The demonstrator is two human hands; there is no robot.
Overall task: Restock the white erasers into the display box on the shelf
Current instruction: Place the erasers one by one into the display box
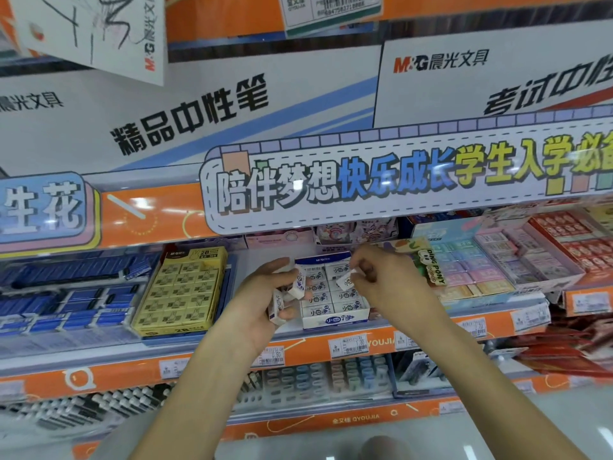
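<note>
The white display box (335, 322) stands on the middle shelf, its rows filled with white erasers in blue-printed sleeves. My left hand (265, 293) is just left of the box, palm turned right, and grips a small stack of white erasers (297, 287). My right hand (374, 277) hovers over the box's right column and pinches a single white eraser (345, 281) between thumb and fingers, tilted, slightly above the packed rows.
A yellow 2B eraser box (182, 290) sits to the left, blue stock (66, 293) beyond it. Pastel eraser boxes (477, 267) and a DING PONY pack (434, 267) lie to the right. A banner (398, 180) overhangs the shelf. Price tags (348, 345) line the orange shelf edge.
</note>
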